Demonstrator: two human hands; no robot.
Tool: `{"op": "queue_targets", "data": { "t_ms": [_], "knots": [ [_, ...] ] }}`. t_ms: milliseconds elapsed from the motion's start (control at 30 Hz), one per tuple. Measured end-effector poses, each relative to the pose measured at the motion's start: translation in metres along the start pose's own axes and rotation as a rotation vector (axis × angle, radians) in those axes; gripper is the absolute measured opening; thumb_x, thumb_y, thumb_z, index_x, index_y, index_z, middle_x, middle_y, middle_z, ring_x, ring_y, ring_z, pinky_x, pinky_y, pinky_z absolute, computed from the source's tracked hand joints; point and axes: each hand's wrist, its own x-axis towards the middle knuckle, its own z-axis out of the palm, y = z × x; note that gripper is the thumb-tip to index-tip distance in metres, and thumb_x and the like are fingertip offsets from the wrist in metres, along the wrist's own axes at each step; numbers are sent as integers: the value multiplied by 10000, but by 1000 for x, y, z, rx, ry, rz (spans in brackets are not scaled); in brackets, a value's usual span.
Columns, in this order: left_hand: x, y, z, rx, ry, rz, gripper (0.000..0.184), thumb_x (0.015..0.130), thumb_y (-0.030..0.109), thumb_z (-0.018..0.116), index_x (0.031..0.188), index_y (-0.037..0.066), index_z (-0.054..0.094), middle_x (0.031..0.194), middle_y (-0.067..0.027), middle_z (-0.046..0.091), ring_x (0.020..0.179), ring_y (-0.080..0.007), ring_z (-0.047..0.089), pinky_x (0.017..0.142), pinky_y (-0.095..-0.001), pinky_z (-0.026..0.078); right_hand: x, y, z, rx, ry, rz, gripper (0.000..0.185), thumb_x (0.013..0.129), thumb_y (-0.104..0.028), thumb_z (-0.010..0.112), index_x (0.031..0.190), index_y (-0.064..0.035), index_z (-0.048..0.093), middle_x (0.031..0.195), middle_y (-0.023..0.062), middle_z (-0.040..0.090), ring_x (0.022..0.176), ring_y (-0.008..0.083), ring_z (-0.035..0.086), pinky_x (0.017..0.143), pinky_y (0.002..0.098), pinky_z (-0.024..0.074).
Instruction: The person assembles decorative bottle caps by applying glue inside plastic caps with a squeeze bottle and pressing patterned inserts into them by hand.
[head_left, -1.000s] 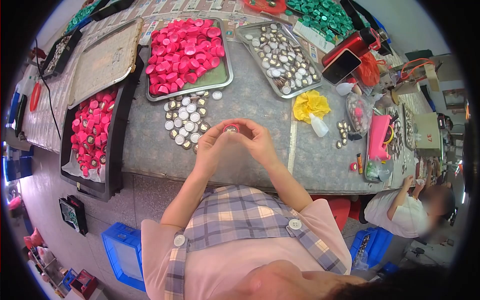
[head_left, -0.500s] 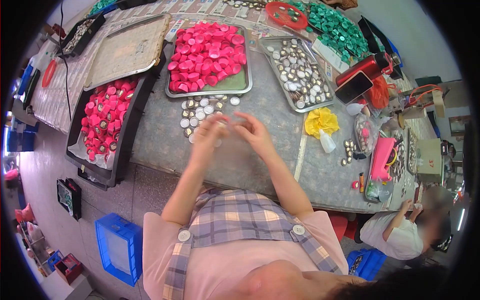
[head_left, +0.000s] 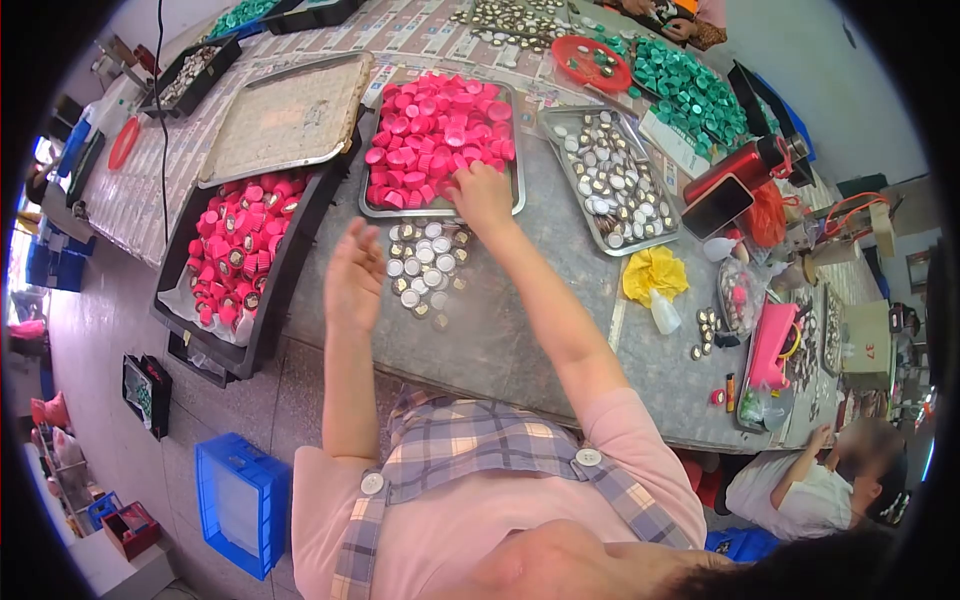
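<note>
My right hand [head_left: 482, 198] reaches over the near edge of a metal tray [head_left: 518, 195] heaped with pink fluted caps [head_left: 420, 125]. Its fingers are bent together against a pink cap at the front of the heap; the fingertips are partly hidden. My left hand [head_left: 355, 275] is raised between the black bin and the loose discs, fingers apart and slightly curved, with nothing visible in it. Below the tray, several round white and dark metal-looking discs [head_left: 428, 262] lie loose on the grey table, between my two hands.
A black bin [head_left: 262, 335] of pink caps stands left, partly under an upturned-looking tray [head_left: 290, 110]. To the right are a tray of discs [head_left: 615, 180], a yellow cloth [head_left: 655, 275], a small white bottle [head_left: 664, 312], a phone [head_left: 712, 208] and a red flask [head_left: 735, 168]. A person sits far right.
My hands were together above the loose discs and have separated. The right went up to the pink caps; the left shifted left and opened. The whole view shifted slightly.
</note>
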Motion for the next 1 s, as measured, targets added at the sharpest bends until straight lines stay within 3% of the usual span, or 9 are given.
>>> {"op": "queue_targets", "data": {
  "t_ms": [167, 233, 333, 433, 567, 667, 767, 867, 1000],
  "knots": [
    [-13, -33, 12, 205, -32, -91, 294, 868, 133, 451, 1151, 54, 451, 1018, -65, 546, 783, -96, 534, 668, -217, 458, -13, 2, -17, 92, 163, -46, 149, 686, -194, 620, 685, -50, 582, 703, 63, 531, 713, 214, 537, 612, 351, 412],
    [-16, -46, 19, 307, -49, -117, 358, 871, 167, 461, 1213, 76, 409, 1067, -66, 532, 812, -107, 549, 680, -222, 464, -30, -8, -55, 580, -83, 211, 148, 700, -186, 614, 724, -41, 593, 686, 57, 526, 638, 212, 529, 551, 323, 404],
    [-23, -67, 33, 200, -171, -292, 370, 872, 180, 461, 1222, 76, 401, 1089, -75, 528, 815, -115, 555, 679, -227, 471, -64, -15, -96, 652, -279, 215, 148, 722, -172, 603, 803, -49, 613, 671, 63, 517, 578, 195, 517, 519, 293, 395],
    [-28, -79, 41, 167, -218, -419, 381, 867, 190, 470, 1219, 61, 398, 1116, -122, 516, 781, -130, 568, 663, -238, 492, -101, -2, -119, 804, -204, 284, 162, 747, -153, 590, 879, -64, 620, 704, 63, 539, 608, 174, 530, 553, 271, 410],
    [-35, -83, 50, 94, -236, -498, 385, 860, 172, 480, 1214, 47, 396, 1128, -175, 499, 751, -135, 579, 656, -240, 505, -156, 84, -149, 311, 272, 597, 176, 774, -147, 578, 923, -57, 606, 822, 76, 578, 768, 200, 538, 712, 300, 409],
    [-38, -81, 52, 80, -257, -498, 396, 860, 172, 478, 1222, 44, 382, 1134, -183, 492, 751, -135, 581, 659, -243, 505, -207, 141, -184, -401, 221, 651, 267, 747, -273, 608, 907, -59, 612, 863, 109, 567, 856, 258, 485, 768, 369, 372],
    [-42, -82, 56, 62, -259, -513, 411, 861, 172, 475, 1233, 39, 361, 1141, -186, 486, 751, -136, 582, 660, -246, 505, -235, 161, -194, -209, 12, 924, 377, 707, -359, 632, 919, -48, 606, 878, 125, 567, 846, 270, 499, 757, 374, 380],
    [-43, -85, 57, 61, -251, -522, 417, 862, 169, 473, 1237, 33, 350, 1145, -184, 483, 752, -139, 583, 661, -248, 505, -257, 181, -179, 108, 2, 954, 460, 674, -410, 645, 954, -48, 597, 884, 147, 567, 849, 290, 508, 756, 384, 383],
    [-43, -87, 56, 70, -239, -499, 405, 858, 157, 480, 1223, 26, 362, 1138, -171, 489, 751, -144, 583, 660, -249, 506, -245, 159, -183, -19, -90, 962, 484, 661, -417, 654, 930, -21, 585, 873, 168, 573, 853, 309, 517, 753, 396, 387]
  ]
}}
